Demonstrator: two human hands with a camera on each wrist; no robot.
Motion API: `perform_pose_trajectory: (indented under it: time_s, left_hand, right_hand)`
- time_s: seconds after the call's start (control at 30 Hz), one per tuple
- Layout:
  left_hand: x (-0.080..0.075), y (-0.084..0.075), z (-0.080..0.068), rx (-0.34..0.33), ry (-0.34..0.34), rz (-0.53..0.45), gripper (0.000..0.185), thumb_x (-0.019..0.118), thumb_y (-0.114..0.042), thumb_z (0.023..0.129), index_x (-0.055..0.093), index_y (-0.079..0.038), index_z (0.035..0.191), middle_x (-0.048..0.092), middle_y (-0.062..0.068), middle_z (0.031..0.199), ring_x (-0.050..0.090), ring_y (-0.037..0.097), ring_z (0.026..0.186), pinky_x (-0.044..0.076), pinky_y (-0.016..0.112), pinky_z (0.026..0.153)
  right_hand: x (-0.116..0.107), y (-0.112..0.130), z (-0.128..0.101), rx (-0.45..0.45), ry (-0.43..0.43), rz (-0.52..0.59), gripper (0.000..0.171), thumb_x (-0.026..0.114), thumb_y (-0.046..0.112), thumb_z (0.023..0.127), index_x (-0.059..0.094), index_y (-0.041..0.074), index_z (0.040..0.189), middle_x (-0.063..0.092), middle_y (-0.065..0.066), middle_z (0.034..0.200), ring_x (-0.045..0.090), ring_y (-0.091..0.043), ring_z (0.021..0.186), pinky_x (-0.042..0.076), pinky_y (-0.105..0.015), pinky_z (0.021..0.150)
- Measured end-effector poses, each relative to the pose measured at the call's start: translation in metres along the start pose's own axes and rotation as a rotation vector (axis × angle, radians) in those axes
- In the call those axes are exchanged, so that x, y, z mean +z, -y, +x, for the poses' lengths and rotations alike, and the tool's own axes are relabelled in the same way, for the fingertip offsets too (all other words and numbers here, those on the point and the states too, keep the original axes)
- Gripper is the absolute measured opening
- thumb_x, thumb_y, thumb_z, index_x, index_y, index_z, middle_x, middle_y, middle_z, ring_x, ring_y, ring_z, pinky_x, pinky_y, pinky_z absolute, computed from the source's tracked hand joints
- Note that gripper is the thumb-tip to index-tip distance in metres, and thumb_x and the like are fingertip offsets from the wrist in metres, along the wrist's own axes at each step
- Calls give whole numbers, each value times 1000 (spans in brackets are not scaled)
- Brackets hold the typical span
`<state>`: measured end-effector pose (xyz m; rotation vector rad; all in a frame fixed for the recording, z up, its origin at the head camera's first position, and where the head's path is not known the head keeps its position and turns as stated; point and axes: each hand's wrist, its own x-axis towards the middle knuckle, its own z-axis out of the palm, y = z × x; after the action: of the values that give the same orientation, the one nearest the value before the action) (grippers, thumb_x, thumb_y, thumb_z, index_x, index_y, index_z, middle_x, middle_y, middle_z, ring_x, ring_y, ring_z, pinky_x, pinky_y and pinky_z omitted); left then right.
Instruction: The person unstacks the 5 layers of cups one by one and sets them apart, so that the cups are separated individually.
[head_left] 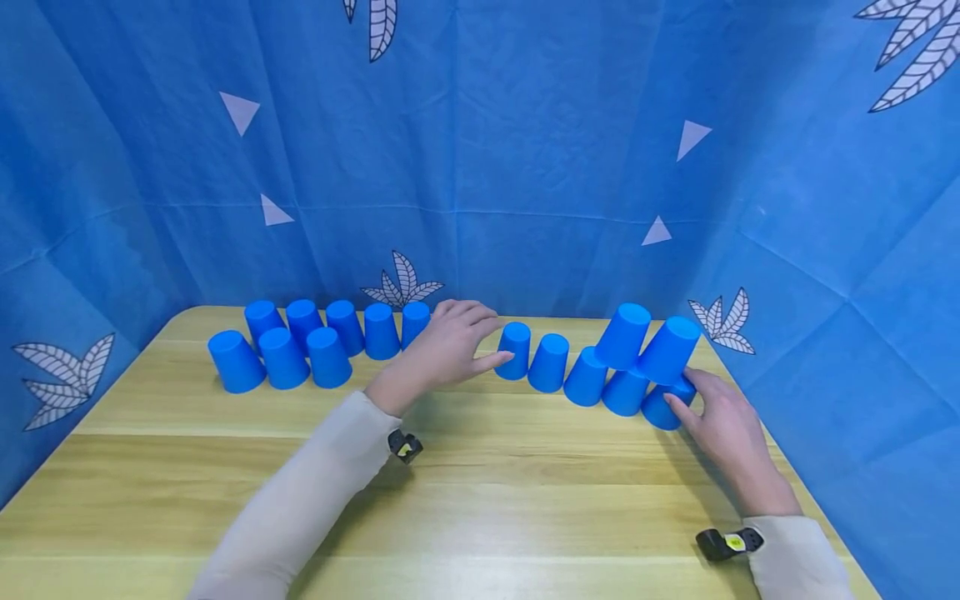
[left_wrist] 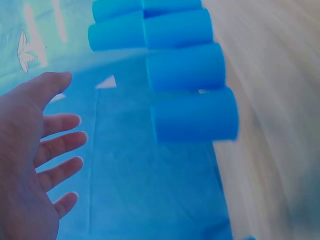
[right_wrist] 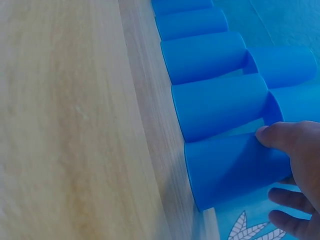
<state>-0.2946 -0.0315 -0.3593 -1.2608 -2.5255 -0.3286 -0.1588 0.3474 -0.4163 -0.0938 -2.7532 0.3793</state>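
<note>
The right hand [head_left: 723, 429] grasps the end cup [head_left: 663, 406] of the row under its fingers, thumb on the side wall. The left hand [head_left: 450, 346] hovers relaxed beside another cup [head_left: 514, 351]. The cups look light, thin, and easily toppled; hold them gently round the wall.

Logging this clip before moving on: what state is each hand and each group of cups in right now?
Left hand: open, fingers spread, holding nothing.
Right hand: gripping the end cup.
End cup: upside down on the table, bottom row.
Two upper cups: stacked on the bottom row, tilted.
Left cup group: upside down, two rows, untouched.
Table: wooden, bearing all cups.
</note>
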Motion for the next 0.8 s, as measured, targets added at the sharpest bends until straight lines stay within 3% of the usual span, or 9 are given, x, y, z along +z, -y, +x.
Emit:
perform_pose_trajectory:
  time_s: [0.43,0.53,0.8]
  left_hand:
    - [-1,-47,56,105,-7,-4,52,53,-55,96,61,-20,133,59,-2,132,46,20,128,34,46,105]
    - [-1,-57,68,100,5,3,52,54,-55,95,60,-21,135,59,-2,133,46,19,128,34,47,105]
    - [-1,-81,104,43,116,-8,59,45,-62,96,51,-26,143,51,-5,143,38,17,136,31,42,109]
  right_hand:
    - [1,2,-1,-54,-95,-30,55,75,20,87,54,-14,126,48,-30,127,40,-50,115,37,-66,92]
    - [3,2,-1,-61,-112,-27,55,76,18,86,55,-15,124,48,-29,124,41,-49,112,38,-66,90]
    - [3,3,-2,-45,-114,-21,55,77,19,85,55,-13,124,51,-28,121,44,-48,111,40,-66,91]
